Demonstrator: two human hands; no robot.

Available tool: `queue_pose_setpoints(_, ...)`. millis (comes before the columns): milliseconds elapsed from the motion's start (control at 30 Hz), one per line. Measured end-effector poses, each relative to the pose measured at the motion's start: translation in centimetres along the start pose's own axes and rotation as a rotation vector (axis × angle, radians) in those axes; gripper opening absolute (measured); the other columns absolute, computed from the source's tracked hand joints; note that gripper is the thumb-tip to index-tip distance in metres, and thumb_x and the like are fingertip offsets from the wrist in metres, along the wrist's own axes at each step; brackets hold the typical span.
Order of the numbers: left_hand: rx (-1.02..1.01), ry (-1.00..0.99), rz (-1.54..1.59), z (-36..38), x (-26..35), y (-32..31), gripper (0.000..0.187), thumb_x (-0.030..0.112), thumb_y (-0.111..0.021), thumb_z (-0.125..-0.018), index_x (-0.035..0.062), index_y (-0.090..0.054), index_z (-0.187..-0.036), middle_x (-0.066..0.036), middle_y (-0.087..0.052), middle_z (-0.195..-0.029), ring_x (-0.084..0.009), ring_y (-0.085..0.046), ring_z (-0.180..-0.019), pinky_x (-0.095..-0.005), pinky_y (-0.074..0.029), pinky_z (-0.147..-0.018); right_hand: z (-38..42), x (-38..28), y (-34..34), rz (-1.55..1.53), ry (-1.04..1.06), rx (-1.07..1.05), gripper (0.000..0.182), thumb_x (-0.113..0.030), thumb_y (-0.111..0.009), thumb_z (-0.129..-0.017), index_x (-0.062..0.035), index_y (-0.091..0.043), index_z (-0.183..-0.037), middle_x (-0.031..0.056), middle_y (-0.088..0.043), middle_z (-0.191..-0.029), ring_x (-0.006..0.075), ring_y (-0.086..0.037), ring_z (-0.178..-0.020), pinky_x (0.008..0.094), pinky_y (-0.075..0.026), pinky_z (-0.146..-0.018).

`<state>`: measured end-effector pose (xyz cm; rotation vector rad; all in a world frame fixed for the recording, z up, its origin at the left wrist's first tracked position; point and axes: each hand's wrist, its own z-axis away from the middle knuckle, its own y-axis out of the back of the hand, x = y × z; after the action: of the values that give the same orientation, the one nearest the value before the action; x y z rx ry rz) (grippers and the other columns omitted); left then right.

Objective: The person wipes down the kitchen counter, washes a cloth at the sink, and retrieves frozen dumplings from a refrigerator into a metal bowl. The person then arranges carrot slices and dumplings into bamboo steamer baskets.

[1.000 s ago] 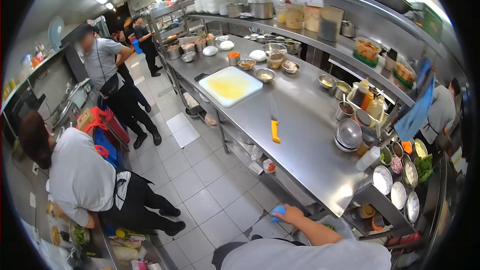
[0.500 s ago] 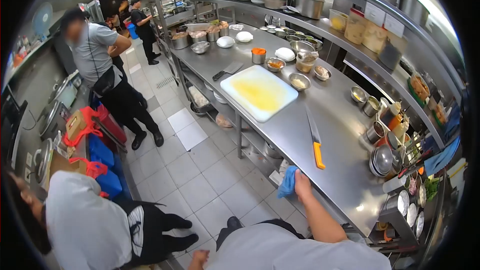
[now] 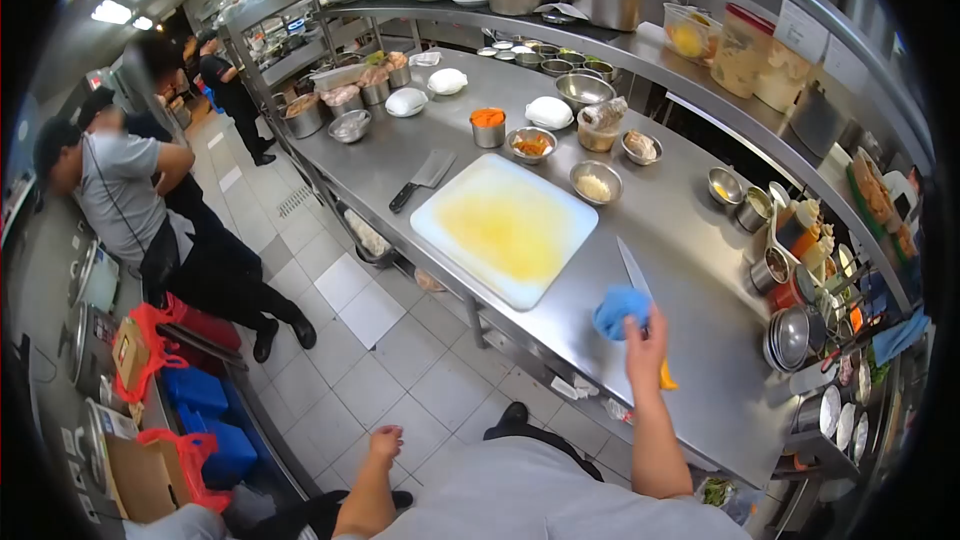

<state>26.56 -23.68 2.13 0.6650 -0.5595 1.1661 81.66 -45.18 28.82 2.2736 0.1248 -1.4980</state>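
Observation:
My right hand (image 3: 645, 340) grips a crumpled blue cloth (image 3: 620, 312) above the steel worktable (image 3: 715, 360). Beneath the hand and cloth lies a long knife; its blade (image 3: 633, 264) and the end of its yellow handle (image 3: 667, 376) show, the middle is covered. To the left of the cloth is a white cutting board (image 3: 455, 258) with a yellow stain. Low over the floor, beside my body, my left hand (image 3: 385, 442) has its fingers curled in, with nothing visible in them. A cleaver (image 3: 425, 178) with a black handle rests at the board's far left.
Behind the board stand a tin of orange food (image 3: 488, 128), a bowl of pale bits (image 3: 596, 183) and white bundles (image 3: 549, 112). Sauce bottles (image 3: 803, 225) and stacked bowls (image 3: 790, 340) line the right edge. A shelf (image 3: 640, 45) runs overhead. Several people (image 3: 130, 175) are at left.
My right hand has lifted the blue cloth from the table's front edge to over the knife. My left hand has risen into fuller view. The head view has shifted; the nearby person at lower left shows less.

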Motion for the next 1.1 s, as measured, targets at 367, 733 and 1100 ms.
queue_pose_setpoints(367,0.041,-0.591,-0.378,-13.3,22.3,-11.3,0.031,0.016,-0.080,-0.093,0.0013,-0.073,-0.119,-0.010,-0.078,-0.100,-0.0214,-0.072,-0.086,-0.0365,-0.059,-0.079,0.5,5.9,-9.4,0.666,0.135,-0.213,0.032,-0.018,-0.083,-0.085,-0.0109,-0.072,-0.115,0.0279,-0.058,-0.138,0.0525,-0.053,-0.129,0.0581,-0.045,-0.111)
queue_pose_setpoints(733,0.455,-1.203,-0.815,-20.6,53.0,-20.5,0.060,0.019,-0.078,-0.089,0.0056,-0.058,-0.144,-0.021,-0.054,-0.146,-0.0446,-0.050,-0.134,-0.0565,-0.042,-0.113,-10.5,2.8,-16.0,0.303,-0.418,0.255,0.035,-0.021,-0.077,-0.096,-0.0051,-0.061,-0.123,0.0191,-0.069,-0.121,0.0305,-0.067,-0.110,0.0392,-0.052,-0.096)
queue_pose_setpoints(1100,-0.152,-0.833,-0.879,-30.6,60.0,-18.9,0.042,0.022,-0.074,-0.090,-0.0052,-0.063,-0.120,-0.026,-0.073,-0.102,-0.0476,-0.070,-0.093,-0.0522,-0.057,-0.083,-27.8,4.3,-43.5,1.126,0.038,0.014,0.061,-0.052,-0.073,-0.093,-0.0098,-0.065,-0.137,0.0182,-0.075,-0.113,0.0401,-0.069,-0.099,0.0489,-0.056,-0.092)
